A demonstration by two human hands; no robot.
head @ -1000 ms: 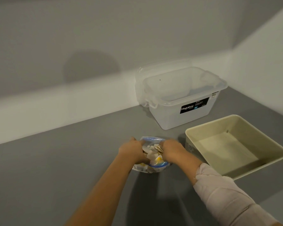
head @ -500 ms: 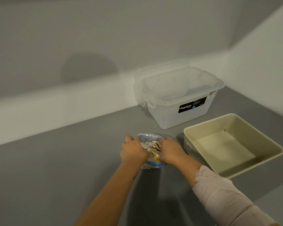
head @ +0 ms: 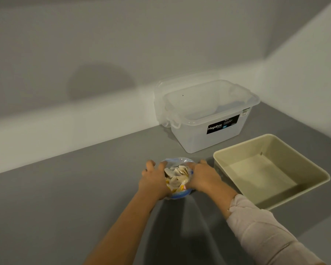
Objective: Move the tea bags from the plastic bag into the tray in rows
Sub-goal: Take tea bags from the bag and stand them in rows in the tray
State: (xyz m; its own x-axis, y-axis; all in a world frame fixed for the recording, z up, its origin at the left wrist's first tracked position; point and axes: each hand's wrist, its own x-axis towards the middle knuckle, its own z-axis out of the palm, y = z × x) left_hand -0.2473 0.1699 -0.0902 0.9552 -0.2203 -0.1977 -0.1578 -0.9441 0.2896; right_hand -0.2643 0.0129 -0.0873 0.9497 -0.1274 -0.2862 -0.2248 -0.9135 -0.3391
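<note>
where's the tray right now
In the head view the beige tray sits on the grey table right of the plastic bag, just beyond the right hand and in front of the clear box.

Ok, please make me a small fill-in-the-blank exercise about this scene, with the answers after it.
1. Both hands, the left hand and the right hand, hold the plastic bag of ____ bags.
2. The beige tray holds ____ tea bags so far.
3. The clear box bears a black label that reads ____.
4. From the person's view, the tray lies to the ____ of the bag.

Answers: tea; no; Megabox; right
</note>
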